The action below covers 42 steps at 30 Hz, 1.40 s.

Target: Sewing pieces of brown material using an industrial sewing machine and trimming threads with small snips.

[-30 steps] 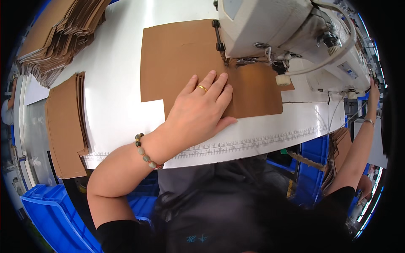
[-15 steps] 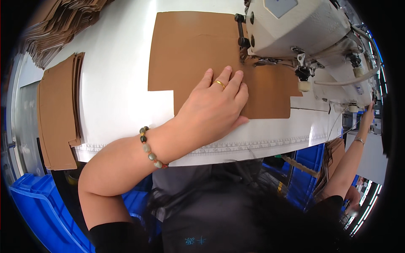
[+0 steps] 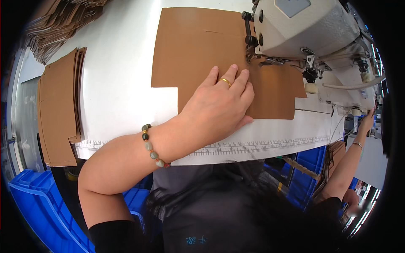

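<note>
My left hand (image 3: 223,97) lies flat on a brown panel (image 3: 198,46) that looks like leather or card, with notched lower corners. Its fingers are stretched out, slightly apart, and point toward the sewing machine (image 3: 308,29). Part of the panel passes beneath the machine head, whose needle area (image 3: 252,57) is just beyond my fingertips. A short crease shows in the panel's upper part. At the far right, my right hand (image 3: 368,121) reaches up to the machine's right end. It is small there, and its fingers are partly hidden.
A stack of similar brown pieces (image 3: 59,109) lies at the left of the white table (image 3: 114,101), with another pile (image 3: 63,21) behind. A printed ruler (image 3: 253,146) runs along the near edge. Blue bins (image 3: 42,198) stand below; more brown pieces (image 3: 333,160) are at right.
The view has shifted a little, so the machine and panel appear slightly farther right. My left hand remains flat on the panel, and my right hand remains at the machine's right end.
</note>
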Motion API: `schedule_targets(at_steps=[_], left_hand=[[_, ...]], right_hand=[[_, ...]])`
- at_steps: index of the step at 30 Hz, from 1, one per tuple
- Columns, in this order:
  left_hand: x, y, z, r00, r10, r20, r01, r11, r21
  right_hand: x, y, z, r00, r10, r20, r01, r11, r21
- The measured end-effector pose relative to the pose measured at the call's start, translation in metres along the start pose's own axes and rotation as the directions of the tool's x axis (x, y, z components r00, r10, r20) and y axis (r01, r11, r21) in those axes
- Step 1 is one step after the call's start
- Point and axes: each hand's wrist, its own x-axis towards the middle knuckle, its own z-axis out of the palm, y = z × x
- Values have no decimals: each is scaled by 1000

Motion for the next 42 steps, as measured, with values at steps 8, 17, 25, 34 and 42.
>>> schedule_targets(at_steps=[8, 17, 25, 34, 42], left_hand=[[-1, -2, -1, 1000, 6, -6, -6, 1000, -20], [-1, -3, -1, 1000, 8, -22, -9, 999, -47], [2, -2, -7, 1000, -11, 0, 11, 1000, -22], [5, -1, -17, 999, -8, 48, 8, 1000, -8], [8, 2, -20, 998, 14, 64, -15, 1000, 2]], right_hand=[[2, 4, -9, 1000, -25, -4, 25, 994, 102], [44, 19, -27, 948, -309, -79, 286, 934, -213], [-23, 13, 18, 998, 4, -62, 8, 982, 188], [-72, -25, 54, 971, 140, -193, 2, 806, 592], [-91, -5, 48, 981, 154, -118, -88, 896, 436]])
